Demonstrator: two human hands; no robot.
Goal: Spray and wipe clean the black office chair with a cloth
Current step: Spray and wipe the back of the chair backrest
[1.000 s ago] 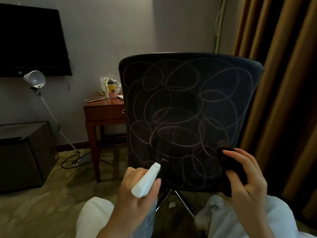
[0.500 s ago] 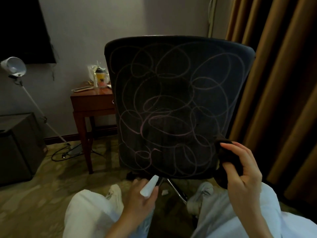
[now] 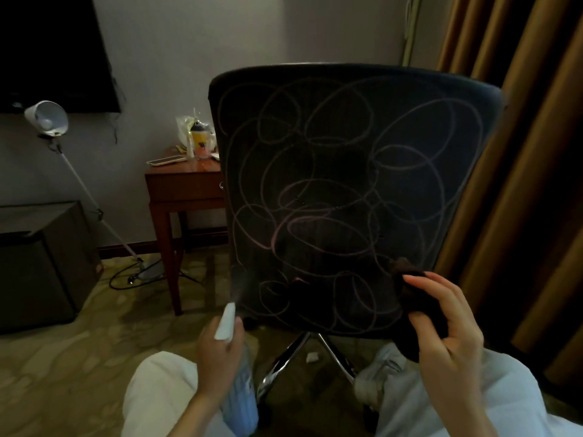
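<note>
Black office chair (image 3: 347, 184) fills the centre of the frame, its backrest facing the camera and covered in pale pinkish scribbled loops (image 3: 315, 222). At lower centre the left hand (image 3: 217, 351) grips a blue spray bottle (image 3: 239, 392), white nozzle (image 3: 225, 321) aimed up at the backrest's lower left edge. A second ago the nozzle pointed at the chair with nothing leaving it; now a thin plume of mist (image 3: 236, 282) rises from the tip, so spraying looks to be under way. At lower right the right hand (image 3: 448, 332) clutches a dark cloth (image 3: 413, 298) just beside the backrest's lower right corner, much where it was before. Wiping has not begun and the loops look intact.
</note>
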